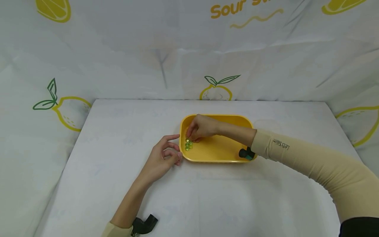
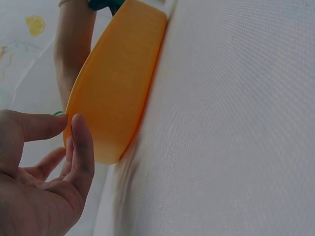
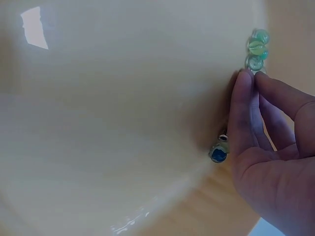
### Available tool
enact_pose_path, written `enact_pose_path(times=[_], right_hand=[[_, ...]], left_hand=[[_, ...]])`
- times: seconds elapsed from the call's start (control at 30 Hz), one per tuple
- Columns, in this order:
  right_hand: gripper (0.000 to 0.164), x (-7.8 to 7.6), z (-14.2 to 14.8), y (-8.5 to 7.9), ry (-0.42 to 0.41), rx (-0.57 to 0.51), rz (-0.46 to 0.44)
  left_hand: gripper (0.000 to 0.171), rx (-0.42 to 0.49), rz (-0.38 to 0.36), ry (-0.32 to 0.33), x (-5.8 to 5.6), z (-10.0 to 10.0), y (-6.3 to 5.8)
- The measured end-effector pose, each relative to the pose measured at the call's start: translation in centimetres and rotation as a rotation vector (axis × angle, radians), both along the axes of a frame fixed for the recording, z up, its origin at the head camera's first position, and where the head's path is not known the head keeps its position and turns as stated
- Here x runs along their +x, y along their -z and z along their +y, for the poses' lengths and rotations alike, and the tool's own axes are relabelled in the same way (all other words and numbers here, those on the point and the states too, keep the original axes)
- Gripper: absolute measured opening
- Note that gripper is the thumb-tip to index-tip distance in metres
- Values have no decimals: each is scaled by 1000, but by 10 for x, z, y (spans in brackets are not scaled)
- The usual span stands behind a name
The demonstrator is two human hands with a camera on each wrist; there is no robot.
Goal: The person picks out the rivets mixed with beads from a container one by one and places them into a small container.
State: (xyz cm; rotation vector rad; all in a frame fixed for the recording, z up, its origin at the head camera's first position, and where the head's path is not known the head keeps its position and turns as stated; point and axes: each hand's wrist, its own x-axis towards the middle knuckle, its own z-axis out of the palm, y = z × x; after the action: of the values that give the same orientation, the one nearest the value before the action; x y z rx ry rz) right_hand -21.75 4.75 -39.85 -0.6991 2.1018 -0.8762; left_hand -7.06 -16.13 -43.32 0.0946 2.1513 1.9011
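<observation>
A yellow tray (image 1: 222, 149) lies on the white table. Several green-tinted glass marbles (image 1: 188, 144) sit in its left end. My right hand (image 1: 203, 126) reaches over the tray, thumb and fingertips pinched together among them. In the right wrist view, the fingertips meet at a clear marble (image 3: 254, 62), and cannot tell how much of it they grip. A marble with a blue core (image 3: 218, 153) lies below the right hand's fingers. My left hand (image 1: 162, 159) stays beside the tray's left end, fingers loosely bent, with fingertips right at the tray's outer wall (image 2: 115, 83).
White cloth printed with lemons (image 1: 216, 92) hangs behind the table (image 1: 222, 197) and at both sides. A dark wrist camera (image 1: 247, 153) on the right arm overlaps the tray's right corner. Another camera mount (image 1: 144, 224) sits at the left wrist.
</observation>
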Motion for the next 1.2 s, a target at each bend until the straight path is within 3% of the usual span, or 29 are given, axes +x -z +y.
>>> enact_pose_path(times=[0.83,1.2], right_hand=[[9,-2,3,1,-13,33,19],[7,-1,1,2,-42,66,87]], left_hand=[[62,-2,4,2,0,0,1],[62,2,5,2,0,0,2]])
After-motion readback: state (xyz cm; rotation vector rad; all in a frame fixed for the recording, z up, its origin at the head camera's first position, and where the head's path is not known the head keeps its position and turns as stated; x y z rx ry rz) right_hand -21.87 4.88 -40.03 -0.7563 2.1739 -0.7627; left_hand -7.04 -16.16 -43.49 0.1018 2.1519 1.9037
